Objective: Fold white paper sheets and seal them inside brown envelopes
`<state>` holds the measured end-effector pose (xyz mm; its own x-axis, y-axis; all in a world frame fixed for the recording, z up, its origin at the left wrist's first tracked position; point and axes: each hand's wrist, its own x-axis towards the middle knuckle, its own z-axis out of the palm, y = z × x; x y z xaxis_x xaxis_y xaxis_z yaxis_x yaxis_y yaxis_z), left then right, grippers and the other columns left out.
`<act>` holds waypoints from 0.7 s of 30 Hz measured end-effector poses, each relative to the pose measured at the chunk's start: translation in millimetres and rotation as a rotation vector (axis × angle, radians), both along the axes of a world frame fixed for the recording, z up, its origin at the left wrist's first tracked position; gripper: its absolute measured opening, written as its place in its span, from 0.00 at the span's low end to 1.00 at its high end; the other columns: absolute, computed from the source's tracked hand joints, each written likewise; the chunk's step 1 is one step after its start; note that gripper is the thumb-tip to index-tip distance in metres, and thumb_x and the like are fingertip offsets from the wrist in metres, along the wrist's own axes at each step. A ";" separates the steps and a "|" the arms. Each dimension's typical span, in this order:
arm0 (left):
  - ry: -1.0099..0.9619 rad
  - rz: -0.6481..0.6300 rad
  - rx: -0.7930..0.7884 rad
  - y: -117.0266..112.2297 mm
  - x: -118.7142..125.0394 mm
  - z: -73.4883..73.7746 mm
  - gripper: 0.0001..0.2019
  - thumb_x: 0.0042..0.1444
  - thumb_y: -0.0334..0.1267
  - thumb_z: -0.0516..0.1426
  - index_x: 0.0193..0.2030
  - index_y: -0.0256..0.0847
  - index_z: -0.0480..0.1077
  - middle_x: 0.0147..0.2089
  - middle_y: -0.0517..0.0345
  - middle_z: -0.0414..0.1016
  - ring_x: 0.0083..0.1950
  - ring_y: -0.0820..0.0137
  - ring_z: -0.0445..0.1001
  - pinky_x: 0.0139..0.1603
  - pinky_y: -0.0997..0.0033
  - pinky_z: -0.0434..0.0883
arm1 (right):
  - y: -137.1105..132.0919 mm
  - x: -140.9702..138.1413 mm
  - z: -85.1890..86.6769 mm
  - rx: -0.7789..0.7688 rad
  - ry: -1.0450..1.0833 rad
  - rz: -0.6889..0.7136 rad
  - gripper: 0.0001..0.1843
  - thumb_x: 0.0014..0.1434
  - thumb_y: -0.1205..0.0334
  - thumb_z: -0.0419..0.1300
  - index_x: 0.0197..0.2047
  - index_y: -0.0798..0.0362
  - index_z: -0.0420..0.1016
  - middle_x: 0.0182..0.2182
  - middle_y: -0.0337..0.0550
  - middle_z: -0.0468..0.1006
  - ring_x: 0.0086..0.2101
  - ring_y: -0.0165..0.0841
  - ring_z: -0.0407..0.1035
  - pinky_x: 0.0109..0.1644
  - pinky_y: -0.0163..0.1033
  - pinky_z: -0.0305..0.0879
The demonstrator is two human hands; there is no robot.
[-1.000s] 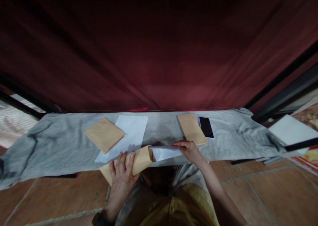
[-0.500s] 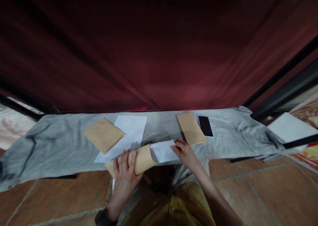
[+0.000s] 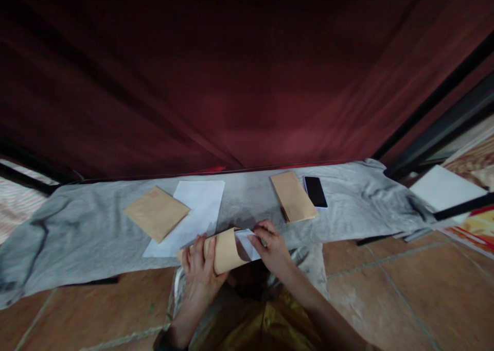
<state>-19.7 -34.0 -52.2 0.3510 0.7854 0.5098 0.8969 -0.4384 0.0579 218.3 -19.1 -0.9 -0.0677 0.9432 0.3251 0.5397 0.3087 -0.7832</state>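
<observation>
My left hand (image 3: 201,266) is wrapped round a brown paper envelope (image 3: 227,250) at the front edge of the cloth-covered bench, its fingers lying over the top. The envelope bulges, and its mouth gapes toward the right. Part of a folded white paper (image 3: 247,243) sticks out of that mouth; the rest is hidden inside. My right hand (image 3: 272,248) pinches the paper's outer end between thumb and fingers. Left of the hands, another brown envelope (image 3: 156,214) rests partly on white sheets (image 3: 200,202).
A stack of brown envelopes (image 3: 294,196) lies right of centre beside a dark-screened phone (image 3: 315,191). Grey cloth (image 3: 355,196) covers the narrow bench. Behind it hangs a dark red curtain (image 3: 247,109). At the far right is a white board (image 3: 445,189) near a black frame bar.
My right hand has moved left with the white paper, and less of the paper now shows outside the envelope. The left hand still holds the envelope, which bulges more.
</observation>
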 end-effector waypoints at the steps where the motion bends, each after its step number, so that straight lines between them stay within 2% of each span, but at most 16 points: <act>1: -0.001 -0.001 0.000 -0.1 0.6 0.4 0.43 0.54 0.43 0.62 0.72 0.32 0.48 0.68 0.24 0.57 0.73 0.41 0.52 0.69 0.34 0.50 | -0.9 -0.4 0.1 0.015 0.012 -0.004 0.10 0.67 0.61 0.58 0.37 0.50 0.80 0.46 0.47 0.76 0.48 0.36 0.71 0.54 0.41 0.68; 4: -0.005 -0.017 -0.002 0.4 3.9 3.2 0.41 0.55 0.43 0.61 0.72 0.33 0.49 0.69 0.25 0.58 0.73 0.42 0.52 0.70 0.34 0.50 | -2.1 -2.6 0.8 0.016 0.030 0.020 0.09 0.67 0.64 0.58 0.38 0.50 0.81 0.51 0.47 0.75 0.51 0.36 0.70 0.58 0.42 0.67; 11: -0.008 -0.046 -0.001 -0.9 8.6 8.8 0.40 0.56 0.41 0.61 0.71 0.34 0.49 0.70 0.26 0.57 0.74 0.43 0.52 0.70 0.34 0.49 | 1.2 -4.5 -5.1 -0.071 -0.006 -0.017 0.11 0.66 0.66 0.58 0.33 0.50 0.78 0.38 0.43 0.78 0.40 0.33 0.74 0.47 0.36 0.69; 16: 0.013 -0.064 -0.045 -2.5 12.0 13.0 0.41 0.56 0.38 0.61 0.73 0.36 0.47 0.71 0.28 0.54 0.75 0.43 0.49 0.70 0.34 0.49 | 2.7 -1.9 -11.2 -0.118 -0.048 -0.028 0.11 0.65 0.67 0.57 0.33 0.50 0.78 0.38 0.44 0.78 0.39 0.33 0.74 0.45 0.34 0.68; 21: 0.008 -0.092 -0.058 -0.4 18.0 18.8 0.42 0.55 0.36 0.60 0.74 0.38 0.45 0.72 0.30 0.54 0.75 0.44 0.49 0.71 0.34 0.48 | 4.9 -1.0 -14.1 -0.141 0.007 -0.043 0.11 0.64 0.68 0.58 0.32 0.50 0.78 0.37 0.42 0.77 0.38 0.32 0.73 0.44 0.33 0.67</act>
<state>-1.7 -34.4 -33.4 0.4274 0.7776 0.4612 0.8533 -0.5155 0.0783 217.3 -14.3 -15.0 -0.0246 0.9815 0.1900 0.5443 0.1726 -0.8210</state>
